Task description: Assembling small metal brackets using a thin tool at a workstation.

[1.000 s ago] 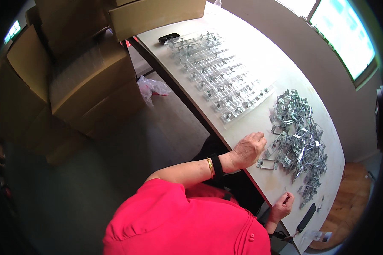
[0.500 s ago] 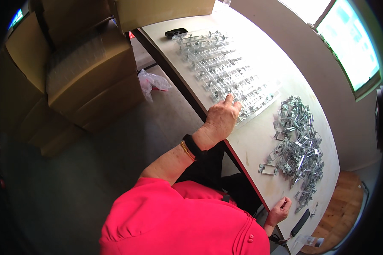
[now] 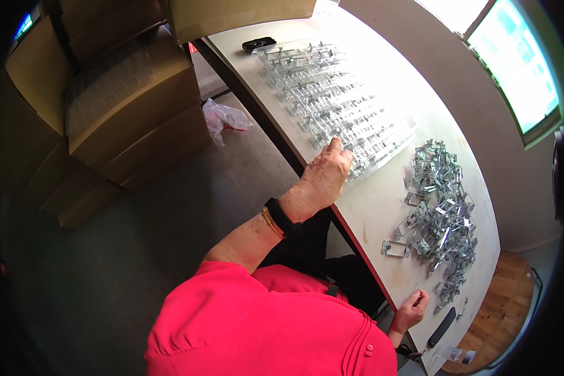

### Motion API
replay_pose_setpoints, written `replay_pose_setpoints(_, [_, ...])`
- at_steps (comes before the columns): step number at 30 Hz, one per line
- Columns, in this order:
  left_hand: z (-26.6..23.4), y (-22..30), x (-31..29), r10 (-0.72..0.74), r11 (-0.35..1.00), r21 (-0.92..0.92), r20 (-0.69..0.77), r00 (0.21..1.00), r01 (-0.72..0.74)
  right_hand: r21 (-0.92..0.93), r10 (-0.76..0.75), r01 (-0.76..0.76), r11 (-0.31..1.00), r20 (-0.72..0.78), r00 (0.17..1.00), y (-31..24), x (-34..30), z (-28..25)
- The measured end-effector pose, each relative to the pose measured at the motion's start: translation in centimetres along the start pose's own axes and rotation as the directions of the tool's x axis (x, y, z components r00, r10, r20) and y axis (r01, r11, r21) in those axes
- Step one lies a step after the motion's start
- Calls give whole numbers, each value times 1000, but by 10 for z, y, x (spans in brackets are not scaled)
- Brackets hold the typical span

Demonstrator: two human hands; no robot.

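Note:
My left hand (image 3: pixel 329 170) reaches over the near edge of a clear plastic tray (image 3: pixel 391 152) with rows of small metal parts (image 3: pixel 332 100). Its front fingers are stretched out and slightly apart, their tips at the tray's near rows; I see nothing held in them. At the table's near right edge, my right hand (image 3: pixel 411 311) is closed in a pinch. A thin metal piece (image 3: pixel 417 286) sticks up from its fingertips, too small to name more exactly. Close to that hand lie a single rectangular metal frame (image 3: pixel 395 249) and a large heap of similar metal frames (image 3: pixel 443 216).
A black-handled tool (image 3: pixel 443 327) and a small clear plastic item (image 3: pixel 460 355) lie at the table's right end. A black case (image 3: pixel 259 44) sits at the far left. Cardboard boxes (image 3: pixel 131 119) stand left of the table, near a plastic bag (image 3: pixel 225 118). A wooden round top (image 3: pixel 504 313) is at the right.
My left hand has shifted very slightly at the tray's near rows. My right hand keeps its pinch in the same place.

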State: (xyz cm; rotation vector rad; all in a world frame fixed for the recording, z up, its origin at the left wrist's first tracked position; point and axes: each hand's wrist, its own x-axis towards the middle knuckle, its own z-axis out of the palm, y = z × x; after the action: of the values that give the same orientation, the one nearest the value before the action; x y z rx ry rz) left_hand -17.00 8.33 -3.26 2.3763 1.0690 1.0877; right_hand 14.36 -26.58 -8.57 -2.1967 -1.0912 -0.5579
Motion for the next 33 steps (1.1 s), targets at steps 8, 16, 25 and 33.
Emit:
replay_pose_setpoints(8, [-1, 1, 1, 1, 1000, 19, 42, 999, -2, 0, 23, -23, 1000, 9, 1000, 5, -2, 1])
replay_pose_setpoints(16, [1, 0, -1, 20, 1000, -11, -19, 1000, -20, 8, 110, -111, 994, 75, 991, 2, -1, -2])
replay_pose_setpoints(25, [-1, 0, -1, 47, 997, 64, 29, 998, -49, 19, 117, -118, 993, 73, 990, -3, -1, -4])
replay_pose_setpoints(33, [-1, 2, -2, 44, 997, 56, 12, 999, -44, 28, 35, -36, 999, 22, 999, 3, -3, -1])
